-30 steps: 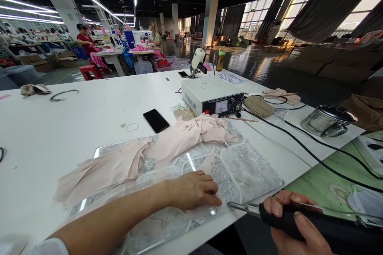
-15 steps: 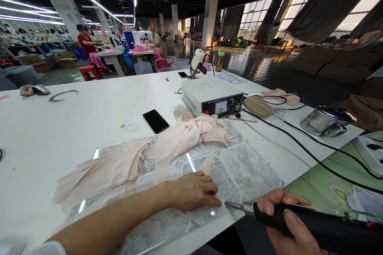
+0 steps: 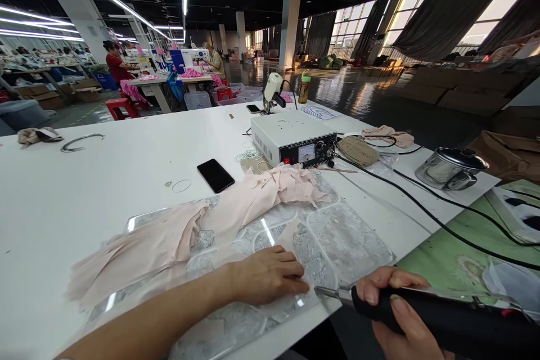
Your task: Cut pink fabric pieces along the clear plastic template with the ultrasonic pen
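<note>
Pale-pink cloth (image 3: pixel 289 233) on mat (image 3: pixel 352 236) under my left hand (image 3: pixel 270 277), fingers bent, pinch unclear; right hand (image 3: pixel 399 304) clasps black tool (image 3: pixel 458 319) by mat's edge.

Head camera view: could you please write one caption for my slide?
Left hand resting on pale cloth, right hand holding a black-handled tool, its metal tip close to the left hand.

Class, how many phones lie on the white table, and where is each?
2. The near phone lies just beyond the pale pink fabric; the far phone lies toward the back of the table, left of the white-headed device. Others could be hidden under fabric.
</note>
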`<state>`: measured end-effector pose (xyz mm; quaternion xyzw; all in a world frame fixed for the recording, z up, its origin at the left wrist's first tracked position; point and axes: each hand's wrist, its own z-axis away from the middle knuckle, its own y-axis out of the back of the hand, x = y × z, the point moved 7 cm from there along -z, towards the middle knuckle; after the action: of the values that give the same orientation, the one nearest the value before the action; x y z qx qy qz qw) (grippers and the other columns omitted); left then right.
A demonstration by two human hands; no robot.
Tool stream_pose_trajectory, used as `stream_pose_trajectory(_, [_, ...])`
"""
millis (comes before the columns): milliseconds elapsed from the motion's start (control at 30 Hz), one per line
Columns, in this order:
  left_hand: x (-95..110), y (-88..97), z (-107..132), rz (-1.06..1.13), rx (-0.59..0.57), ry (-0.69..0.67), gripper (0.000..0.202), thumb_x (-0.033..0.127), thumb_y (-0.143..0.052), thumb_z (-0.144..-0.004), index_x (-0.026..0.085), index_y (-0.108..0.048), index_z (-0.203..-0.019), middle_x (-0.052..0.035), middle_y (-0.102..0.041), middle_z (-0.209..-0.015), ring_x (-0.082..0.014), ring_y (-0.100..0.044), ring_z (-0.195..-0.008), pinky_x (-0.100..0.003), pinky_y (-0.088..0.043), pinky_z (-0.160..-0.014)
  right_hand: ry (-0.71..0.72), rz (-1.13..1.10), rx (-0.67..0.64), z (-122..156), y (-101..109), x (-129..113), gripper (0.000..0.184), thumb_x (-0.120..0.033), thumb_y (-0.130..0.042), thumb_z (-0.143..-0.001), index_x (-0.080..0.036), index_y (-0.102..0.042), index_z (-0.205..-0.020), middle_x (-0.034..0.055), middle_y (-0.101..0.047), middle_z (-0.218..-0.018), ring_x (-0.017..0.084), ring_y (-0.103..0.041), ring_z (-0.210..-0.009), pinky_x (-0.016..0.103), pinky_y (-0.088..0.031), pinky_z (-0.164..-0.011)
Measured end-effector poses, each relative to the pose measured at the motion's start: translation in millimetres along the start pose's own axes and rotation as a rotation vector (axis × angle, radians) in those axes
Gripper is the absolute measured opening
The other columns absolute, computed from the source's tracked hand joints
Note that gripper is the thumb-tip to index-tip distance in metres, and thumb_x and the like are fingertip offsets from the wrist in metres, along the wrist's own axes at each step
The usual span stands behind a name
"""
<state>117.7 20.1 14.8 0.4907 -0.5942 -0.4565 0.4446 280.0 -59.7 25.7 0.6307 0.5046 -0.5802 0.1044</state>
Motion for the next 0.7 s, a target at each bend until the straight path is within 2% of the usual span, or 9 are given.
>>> stream_pose_trajectory(400, [-0.9, 2.0, 0.0, -0.005, 0.013, 0.036, 0.015, 0.017, -0.049, -0.099, 0.015, -0.061, -0.107, -0.0039, -0.063, -0.095, -0.0156, -0.052, -0.083, -0.028, -0.038, -0.078, -0.009, -0.013, -0.015, -3.3, -2.8, 0.8, 0.009, -0.023, -0.063, -0.079, -0.021, -0.054, -0.079, -0.0008, -0.053, -0.070, 0.012, -0.054, -0.054, 0.029, -0.053, -0.053])
stream_pose_trajectory(700, [-0.4, 4.9, 0.3, 0.019, 0.033, 0.045, 0.015, 0.017, -0.050, -0.098, 0.016, -0.063, -0.107, -0.0034, -0.064, -0.097, -0.0160, -0.053, -0.085, -0.028, -0.039, -0.081, -0.008, -0.022, -0.054, -8.4, -14.5, 2.0, 0.008, -0.024, -0.062, -0.081, -0.021, -0.054, -0.079, -0.0002, -0.052, -0.071, 0.012, -0.053, -0.055, 0.029, -0.053, -0.053])
